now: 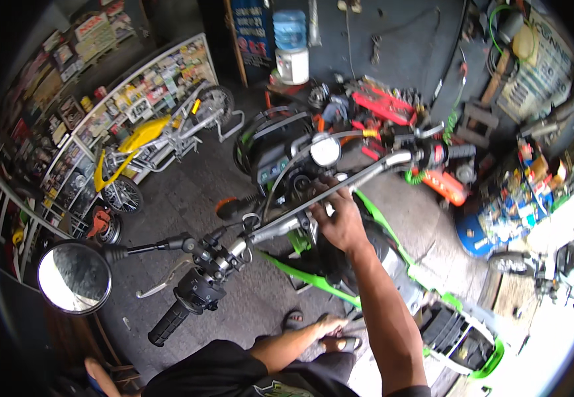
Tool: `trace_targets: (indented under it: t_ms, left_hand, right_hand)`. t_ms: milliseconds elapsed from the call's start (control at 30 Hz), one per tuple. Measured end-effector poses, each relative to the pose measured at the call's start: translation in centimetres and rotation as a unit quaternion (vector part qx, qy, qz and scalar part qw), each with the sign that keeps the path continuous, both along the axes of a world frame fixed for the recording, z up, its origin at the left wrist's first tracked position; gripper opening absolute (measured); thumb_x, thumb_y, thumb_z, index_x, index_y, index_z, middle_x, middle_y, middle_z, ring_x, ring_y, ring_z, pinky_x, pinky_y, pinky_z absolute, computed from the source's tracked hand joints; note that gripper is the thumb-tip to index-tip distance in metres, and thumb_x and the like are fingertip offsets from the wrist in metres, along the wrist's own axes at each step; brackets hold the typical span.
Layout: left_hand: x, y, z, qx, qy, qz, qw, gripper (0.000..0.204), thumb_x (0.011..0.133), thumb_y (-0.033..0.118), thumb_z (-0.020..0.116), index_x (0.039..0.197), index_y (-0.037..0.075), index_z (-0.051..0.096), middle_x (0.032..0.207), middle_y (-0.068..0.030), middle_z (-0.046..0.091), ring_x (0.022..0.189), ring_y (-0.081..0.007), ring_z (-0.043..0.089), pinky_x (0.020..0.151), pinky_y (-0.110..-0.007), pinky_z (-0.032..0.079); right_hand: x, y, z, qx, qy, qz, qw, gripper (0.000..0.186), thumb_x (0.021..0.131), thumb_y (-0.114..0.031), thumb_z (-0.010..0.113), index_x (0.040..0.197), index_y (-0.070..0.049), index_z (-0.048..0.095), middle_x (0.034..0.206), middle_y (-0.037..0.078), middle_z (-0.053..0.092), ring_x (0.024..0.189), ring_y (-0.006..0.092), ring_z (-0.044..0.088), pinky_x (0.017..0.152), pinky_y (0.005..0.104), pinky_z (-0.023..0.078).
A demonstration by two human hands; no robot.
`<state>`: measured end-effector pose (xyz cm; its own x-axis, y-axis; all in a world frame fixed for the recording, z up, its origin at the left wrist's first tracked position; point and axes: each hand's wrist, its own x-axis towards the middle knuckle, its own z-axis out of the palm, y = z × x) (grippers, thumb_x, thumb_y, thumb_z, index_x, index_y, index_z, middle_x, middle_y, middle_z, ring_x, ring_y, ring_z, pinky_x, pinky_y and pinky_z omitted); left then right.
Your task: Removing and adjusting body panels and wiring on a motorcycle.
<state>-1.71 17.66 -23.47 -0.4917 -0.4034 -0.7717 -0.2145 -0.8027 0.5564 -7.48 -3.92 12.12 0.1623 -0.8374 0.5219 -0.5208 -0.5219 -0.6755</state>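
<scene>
In front of me stands a partly stripped motorcycle with green body strips [320, 283] and a silver handlebar [287, 220]. My right hand [341, 221] reaches to the bar's middle, fingers bent at the bar near the dark steering parts. Its fingertips are partly hidden, and what they grip cannot be made out. Low beside the bike, near my feet, my left hand [330, 325] has its fingers drawn together; anything in them is too small to name. The left rubber grip [169, 323], a silver lever [164, 279] and a round mirror [75, 276] point toward the lower left.
A yellow motorcycle frame [144, 134] stands by the shelves [78, 140] at left. Beyond the bike are a red toolbox [385, 106] and a water dispenser [292, 66]. A blue drum [475, 235] with items piled on top stands right. Part of another person's arm [100, 376] shows lower left.
</scene>
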Motion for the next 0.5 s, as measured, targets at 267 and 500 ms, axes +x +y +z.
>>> trace_targets:
  t_ms: [267, 500]
  left_hand:
    - [0.2, -0.1, -1.6, 0.020, 0.043, 0.027, 0.999, 0.037, 0.094, 0.031, 0.072, 0.064, 0.010, 0.064, 0.055, -0.0004, 0.057, 0.044, -0.0109, 0.049, 0.042, -0.027, 0.035]
    - [0.4, 0.0, -1.2, 0.021, 0.043, -0.018, 0.999, 0.031, 0.093, 0.029, 0.073, 0.071, 0.008, 0.068, 0.060, -0.0032, 0.062, 0.048, -0.0126, 0.054, 0.045, -0.028, 0.038]
  right_hand:
    - [-4.7, 28.9, -15.3, 0.397, -0.361, -0.247, 0.807, 0.028, 0.104, -0.020, 0.062, 0.110, 0.006, 0.071, 0.090, 0.008, 0.073, 0.079, 0.0130, 0.066, 0.073, 0.0285, 0.052]
    - [-4.6, 35.4, -27.7, 0.576, -0.302, -0.363, 0.668, 0.048, 0.103, -0.042, 0.061, 0.113, 0.004, 0.069, 0.083, 0.009, 0.070, 0.064, 0.0173, 0.065, 0.058, 0.0301, 0.054]
